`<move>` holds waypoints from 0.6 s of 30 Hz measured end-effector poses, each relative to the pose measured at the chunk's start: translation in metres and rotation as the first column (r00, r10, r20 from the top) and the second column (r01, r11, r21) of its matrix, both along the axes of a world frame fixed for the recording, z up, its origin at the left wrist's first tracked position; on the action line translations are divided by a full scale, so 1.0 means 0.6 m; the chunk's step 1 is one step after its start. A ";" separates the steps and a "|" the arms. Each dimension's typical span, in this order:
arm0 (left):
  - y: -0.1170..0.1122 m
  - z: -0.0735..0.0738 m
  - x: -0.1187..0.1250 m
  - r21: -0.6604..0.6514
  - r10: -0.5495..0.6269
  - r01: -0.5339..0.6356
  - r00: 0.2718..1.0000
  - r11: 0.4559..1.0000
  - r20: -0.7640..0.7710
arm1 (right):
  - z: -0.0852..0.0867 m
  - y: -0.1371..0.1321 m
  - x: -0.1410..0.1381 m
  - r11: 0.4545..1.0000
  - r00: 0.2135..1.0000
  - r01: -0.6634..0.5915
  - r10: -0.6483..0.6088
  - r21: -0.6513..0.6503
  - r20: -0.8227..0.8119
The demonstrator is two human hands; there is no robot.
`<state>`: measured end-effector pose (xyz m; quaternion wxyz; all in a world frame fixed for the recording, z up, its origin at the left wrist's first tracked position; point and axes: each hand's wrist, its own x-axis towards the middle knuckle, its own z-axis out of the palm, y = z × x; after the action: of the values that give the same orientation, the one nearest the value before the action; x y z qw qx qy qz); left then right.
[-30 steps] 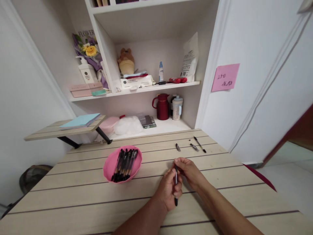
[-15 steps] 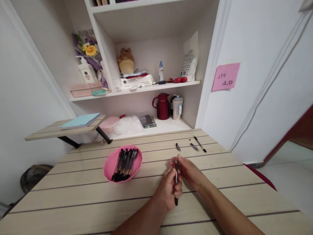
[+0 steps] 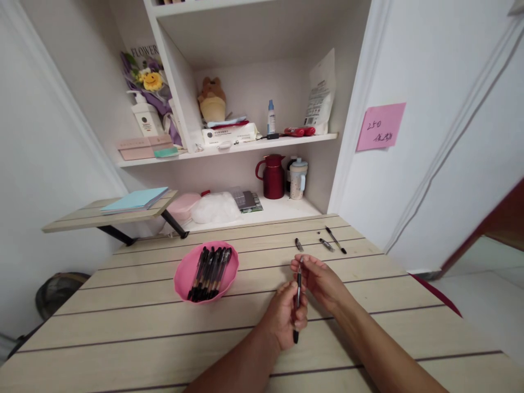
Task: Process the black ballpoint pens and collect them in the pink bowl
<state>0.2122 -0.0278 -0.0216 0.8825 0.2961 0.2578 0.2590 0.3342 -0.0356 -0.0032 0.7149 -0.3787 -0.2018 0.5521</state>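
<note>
A black pen (image 3: 298, 295) stands in my left hand (image 3: 282, 312), whose fingers are wrapped round its barrel. Its pointed end faces away from me. The thumb and fingers of my right hand (image 3: 322, 283) are closed at that metal tip. Beyond my hands lie two short dark pieces that look like pen caps, a left one (image 3: 298, 244) and a right one (image 3: 326, 245). Beside them are a thin black-and-clear pen part (image 3: 336, 240) and a tiny black bit (image 3: 318, 233). To the left, a pink bowl (image 3: 183, 279) holds several black pens (image 3: 209, 273).
The slatted wooden table (image 3: 135, 327) meets a white shelf unit at the back. A red jug (image 3: 273, 176) and a pale cup (image 3: 298, 179) stand on its lower shelf. A small raised wooden stand (image 3: 77, 217) bears blue paper (image 3: 135, 200) at the left.
My right hand has shifted slightly up, its fingertips now at the pen's tip. The pen leans a little more to the right at its far end, still in my left hand.
</note>
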 end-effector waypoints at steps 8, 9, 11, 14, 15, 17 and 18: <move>0.003 -0.004 0.000 -0.039 0.035 -0.034 0.999 0.999 0.018 | -0.018 0.019 0.045 0.961 0.896 0.274 -0.241 -0.036 0.373; 0.003 -0.004 -0.001 -0.056 0.037 -0.036 0.999 0.998 0.021 | -0.019 0.025 0.054 0.940 0.795 0.334 -0.241 -0.071 0.556; 0.004 -0.003 -0.001 -0.086 0.035 -0.032 0.999 0.996 0.027 | -0.016 0.040 0.069 0.900 0.556 0.423 -0.167 -0.104 0.814; 0.005 -0.003 -0.002 -0.117 0.038 -0.033 0.998 0.993 0.041 | -0.011 0.066 0.079 0.887 0.353 0.449 -0.067 -0.106 0.933; 0.005 -0.003 -0.002 -0.126 0.042 -0.036 0.998 0.991 0.046 | -0.011 0.075 0.077 0.886 0.290 0.451 -0.032 -0.107 0.957; 0.005 -0.002 -0.002 -0.142 0.055 -0.047 0.997 0.989 0.055 | -0.013 0.092 0.066 0.886 0.167 0.449 0.043 -0.115 0.985; 0.004 -0.002 -0.002 -0.149 0.066 -0.057 0.996 0.987 0.058 | -0.015 0.099 0.058 0.887 0.117 0.445 0.077 -0.122 0.990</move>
<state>0.2111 -0.0253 -0.0228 0.9013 0.2136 0.2572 0.2756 0.3690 0.0237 -0.0120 0.3778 -0.8016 -0.4525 0.0995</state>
